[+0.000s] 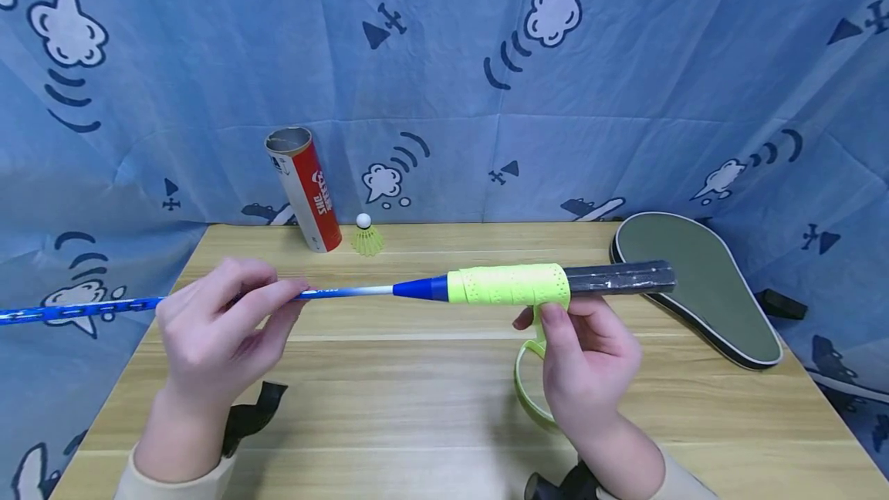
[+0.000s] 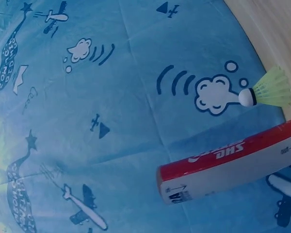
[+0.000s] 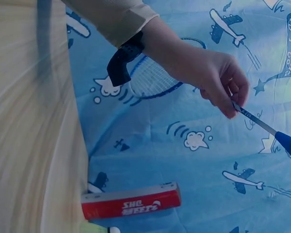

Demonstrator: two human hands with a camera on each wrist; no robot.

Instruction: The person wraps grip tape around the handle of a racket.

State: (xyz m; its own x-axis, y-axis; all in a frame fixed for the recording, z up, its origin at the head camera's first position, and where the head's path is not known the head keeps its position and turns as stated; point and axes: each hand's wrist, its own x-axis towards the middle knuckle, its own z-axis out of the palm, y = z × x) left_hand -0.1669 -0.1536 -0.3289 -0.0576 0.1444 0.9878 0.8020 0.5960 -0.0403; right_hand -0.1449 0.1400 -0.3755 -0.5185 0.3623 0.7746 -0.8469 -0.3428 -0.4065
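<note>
I have the badminton racket [image 1: 389, 292] held level above the wooden table [image 1: 430, 407], its shaft running out to my left past the table edge and its handle pointing right. My left hand [image 1: 222, 322] pinches the thin blue shaft [image 1: 347, 292] between fingertips and thumb, so that grip is clenched on the racket; the right wrist view shows the same pinch from the far side, with the racket head [image 3: 153, 77] behind the wrist. My right hand [image 1: 586, 361] sits just under the handle, thumb and fingers pinching the neon-green overgrip tape [image 1: 510, 285] where the wrapped part ends. The wrap covers the handle from the blue cone to about the middle; the rest of the handle [image 1: 621, 277] is bare and dark. A loose tail of the tape [image 1: 528, 392] curls down below my right hand towards the table.

At the back of the table a red and white shuttlecock tube [image 1: 304, 189] stands tilted against the blue cartoon-print cloth [image 1: 486, 60], and a yellow-green shuttlecock [image 1: 366, 238] rests just beside it, cork up. A grey racket cover [image 1: 701, 284] lies at the table's right side.
</note>
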